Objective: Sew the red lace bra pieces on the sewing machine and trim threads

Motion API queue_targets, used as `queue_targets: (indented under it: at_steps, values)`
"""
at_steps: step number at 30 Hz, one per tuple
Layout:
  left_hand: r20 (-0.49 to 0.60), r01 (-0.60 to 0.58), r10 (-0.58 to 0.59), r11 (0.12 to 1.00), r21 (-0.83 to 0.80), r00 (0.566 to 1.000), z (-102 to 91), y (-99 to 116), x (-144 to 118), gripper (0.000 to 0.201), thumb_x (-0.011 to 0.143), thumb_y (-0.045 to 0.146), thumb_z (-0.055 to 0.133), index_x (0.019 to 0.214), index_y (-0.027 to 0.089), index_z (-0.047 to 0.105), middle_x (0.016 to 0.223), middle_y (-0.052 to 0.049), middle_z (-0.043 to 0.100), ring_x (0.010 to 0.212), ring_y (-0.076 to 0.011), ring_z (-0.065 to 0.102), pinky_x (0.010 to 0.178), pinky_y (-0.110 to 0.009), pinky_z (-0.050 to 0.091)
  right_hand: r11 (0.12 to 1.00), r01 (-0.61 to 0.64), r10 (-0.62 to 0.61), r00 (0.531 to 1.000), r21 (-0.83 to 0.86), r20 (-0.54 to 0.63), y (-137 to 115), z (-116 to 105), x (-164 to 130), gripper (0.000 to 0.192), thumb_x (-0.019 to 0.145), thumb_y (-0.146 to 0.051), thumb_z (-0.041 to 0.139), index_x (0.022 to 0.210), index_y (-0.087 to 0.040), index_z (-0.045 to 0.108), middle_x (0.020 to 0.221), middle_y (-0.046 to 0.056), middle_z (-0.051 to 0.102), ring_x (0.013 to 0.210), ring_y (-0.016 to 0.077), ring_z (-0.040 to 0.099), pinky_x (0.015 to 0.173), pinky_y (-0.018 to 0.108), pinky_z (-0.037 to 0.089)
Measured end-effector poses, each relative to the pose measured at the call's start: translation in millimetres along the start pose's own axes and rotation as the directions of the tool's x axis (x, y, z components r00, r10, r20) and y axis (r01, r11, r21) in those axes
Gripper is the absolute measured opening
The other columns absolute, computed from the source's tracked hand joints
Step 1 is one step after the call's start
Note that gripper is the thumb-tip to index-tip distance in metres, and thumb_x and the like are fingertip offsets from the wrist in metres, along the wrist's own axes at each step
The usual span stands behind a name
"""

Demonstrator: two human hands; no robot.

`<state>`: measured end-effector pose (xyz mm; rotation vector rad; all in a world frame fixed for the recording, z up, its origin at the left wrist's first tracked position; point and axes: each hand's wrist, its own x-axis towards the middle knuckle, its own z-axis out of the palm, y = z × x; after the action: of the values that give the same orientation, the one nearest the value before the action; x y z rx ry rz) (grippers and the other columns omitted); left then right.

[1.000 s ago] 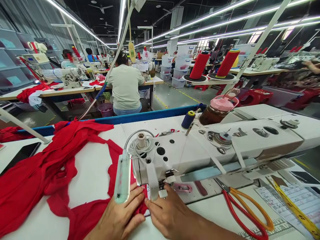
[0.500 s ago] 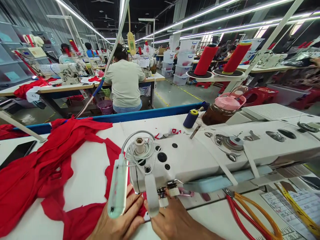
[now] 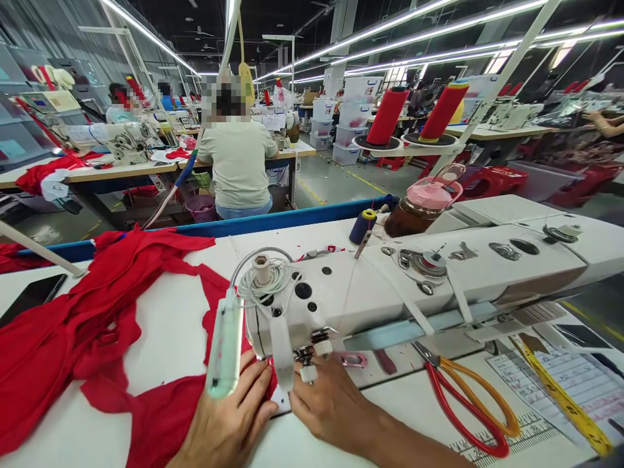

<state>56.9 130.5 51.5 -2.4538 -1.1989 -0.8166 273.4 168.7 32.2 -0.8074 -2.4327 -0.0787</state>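
Note:
My left hand point(image 3: 234, 406) lies with fingers stretched out on the red fabric point(image 3: 166, 406), close to the needle end of a white sewing machine point(image 3: 336, 299). A small piece of that fabric shows between my hands. My right hand point(image 3: 334, 406) is on the other side of the needle area, its fingers curled together and partly hidden behind the machine's front parts; whatever they pinch cannot be seen. A lit lamp point(image 3: 225, 351) on a bent metal neck partly covers the left fingers. The red fabric spreads in loose folds across the left of the table.
Scissors point(image 3: 463, 396) with red and orange handles lie right of my right arm, near a yellow tape measure point(image 3: 565, 400) and written paper point(image 3: 524, 377). Behind the machine stand a blue thread cone point(image 3: 363, 227) and a pink-lidded jar point(image 3: 414, 211). A person point(image 3: 238, 162) sits ahead.
The view has shifted slightly, so the machine, scissors and jar appear further left. My right hand shows more of its back and forearm; both hands stay by the needle.

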Motion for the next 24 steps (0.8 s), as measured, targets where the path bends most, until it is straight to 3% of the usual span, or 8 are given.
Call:
queue_targets:
  at_steps: [4,8,11,14,16,20,24]
  values:
    - [-0.018,0.033,-0.034,0.999,-0.042,0.999,-2.8,3,3,0.03,0.105,0.033,0.046,0.105,0.017,0.072,0.098,-0.003,0.077,0.085,-0.0171,0.07,0.075,-0.029,0.055,0.993,-0.102,0.107,0.99,0.056,-0.093,3,3,-1,0.029,0.085,-0.009,0.053,0.059,-0.02,0.052,0.066,0.001,0.05,0.072,0.0178,0.048,0.081,0.034,0.039]
    - [0.001,0.059,-0.06,0.996,-0.07,0.998,0.1,1,0,0.028,0.105,0.032,0.046,0.11,0.017,0.07,0.097,-0.003,0.077,0.084,-0.0165,0.07,0.07,-0.028,0.056,0.999,-0.048,0.049,0.992,0.008,-0.114,3,-2,3,0.035,0.084,-0.007,0.054,0.053,-0.02,0.045,0.063,0.001,0.046,0.071,0.0179,0.046,0.076,0.032,0.038]
    - [0.05,0.043,-0.04,0.997,-0.067,0.998,5.0,-4,-8,0.027,0.104,0.029,0.048,0.118,0.016,0.067,0.104,-0.006,0.076,0.094,-0.0191,0.071,0.08,-0.032,0.057,1.0,-0.011,0.01,0.997,-0.014,-0.08,3,-6,5,0.036,0.087,-0.01,0.054,0.053,-0.02,0.046,0.064,0.001,0.048,0.071,0.0183,0.047,0.074,0.033,0.037]
    - [0.033,0.033,-0.031,0.998,-0.053,0.999,8.6,-8,-14,0.029,0.102,0.029,0.049,0.123,0.014,0.065,0.105,-0.008,0.076,0.1,-0.0213,0.07,0.098,-0.039,0.054,1.0,0.008,-0.008,1.0,-0.005,0.01,2,-9,6,0.024,0.087,-0.013,0.056,0.065,-0.022,0.057,0.069,0.002,0.055,0.076,0.0207,0.051,0.075,0.035,0.036]
    - [0.025,0.035,-0.034,0.999,-0.042,0.999,8.7,-8,-15,0.031,0.103,0.031,0.049,0.124,0.015,0.064,0.106,-0.007,0.076,0.099,-0.0207,0.071,0.1,-0.039,0.053,1.0,0.006,-0.006,0.998,-0.004,0.068,1,-11,5,0.019,0.086,-0.013,0.058,0.07,-0.022,0.058,0.07,0.002,0.056,0.077,0.0211,0.052,0.076,0.036,0.037]
    - [0.053,-0.004,0.003,1.0,0.018,0.999,7.2,-7,-10,0.03,0.103,0.027,0.046,0.122,0.016,0.067,0.108,-0.006,0.075,0.095,-0.0202,0.071,0.08,-0.032,0.06,1.0,-0.001,0.0,0.994,0.006,0.109,-1,-10,1,0.025,0.088,-0.014,0.06,0.066,-0.022,0.054,0.068,0.001,0.056,0.079,0.0214,0.054,0.079,0.038,0.039]
    - [0.084,-0.042,0.037,0.998,0.055,0.996,8.9,-5,-7,0.03,0.102,0.025,0.045,0.119,0.015,0.068,0.105,-0.007,0.075,0.087,-0.0213,0.072,0.071,-0.033,0.062,0.999,-0.042,0.041,0.998,0.01,0.041,-1,-5,-2,0.031,0.088,-0.015,0.059,0.058,-0.022,0.054,0.072,0.004,0.061,0.082,0.022,0.057,0.079,0.038,0.04]
